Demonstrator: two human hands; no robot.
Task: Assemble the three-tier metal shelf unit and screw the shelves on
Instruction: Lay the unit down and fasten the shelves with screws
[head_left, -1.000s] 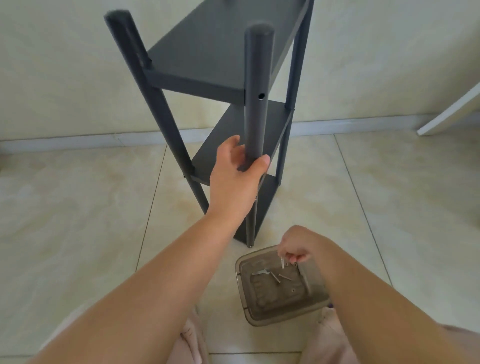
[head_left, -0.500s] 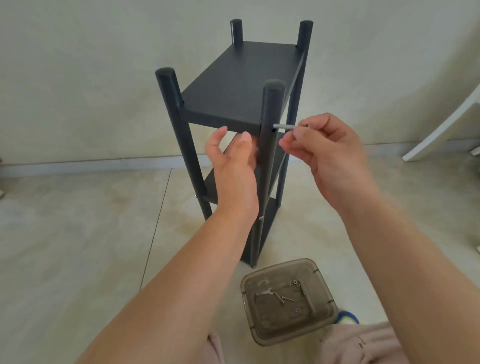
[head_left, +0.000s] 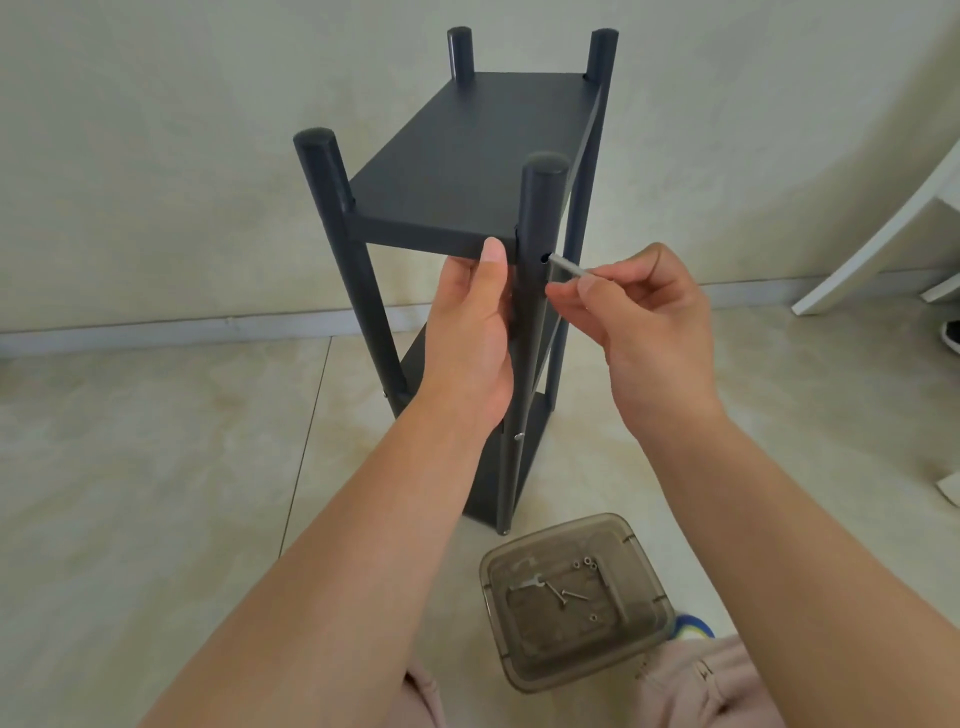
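Bottom of the frame, the plastic tub (head_left: 574, 597) on the tiles holds a few spare screws, nuts and a small wrench. Mid-frame, the left hand (head_left: 470, 332) wraps the near-right post (head_left: 535, 291), thumb up against the top shelf (head_left: 483, 161) edge. Just right of it, the right hand (head_left: 649, 317) pinches a screw (head_left: 569, 266), tip right at the post's hole. The shelf unit (head_left: 358, 270) stands with all three tiers up and lower screws in, so I'd guess top-shelf screws remain.

Left hand's fingers (head_left: 470, 291) behind the post (head_left: 537, 218); shoe (head_left: 951, 336) cropped.
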